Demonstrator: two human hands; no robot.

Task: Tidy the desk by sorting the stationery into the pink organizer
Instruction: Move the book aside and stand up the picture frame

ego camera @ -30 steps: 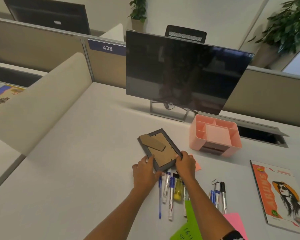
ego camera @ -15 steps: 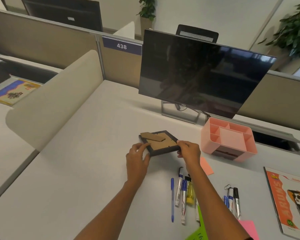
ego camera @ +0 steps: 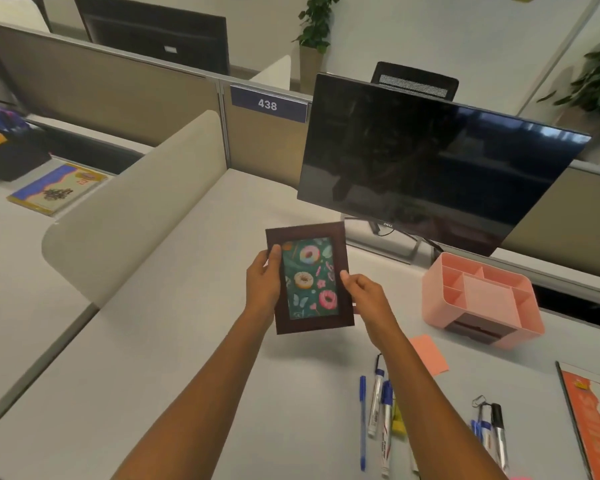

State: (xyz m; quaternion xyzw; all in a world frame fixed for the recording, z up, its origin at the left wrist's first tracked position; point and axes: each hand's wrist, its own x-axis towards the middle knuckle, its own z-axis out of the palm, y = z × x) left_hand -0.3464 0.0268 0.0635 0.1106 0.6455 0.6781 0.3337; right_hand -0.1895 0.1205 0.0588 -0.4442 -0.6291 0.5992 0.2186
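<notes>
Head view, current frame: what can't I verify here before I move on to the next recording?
- Picture frame: its back faces away from the camera and cannot be seen.
- Yellow item: mostly covered by the right forearm and the markers, so it cannot be identified.
- Orange magazine: cut off by the right edge.
- Pink organizer: the drawer front is too dark to read.
- Print on the markers: too small.

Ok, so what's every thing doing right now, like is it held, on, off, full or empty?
picture frame, held up, picture side showing
left hand, grips frame's left edge
right hand, grips frame's right edge
monitor, screen dark
pink organizer, visible compartments empty
blue pen, lying on the desk
pink sticky note, flat on desk
</notes>
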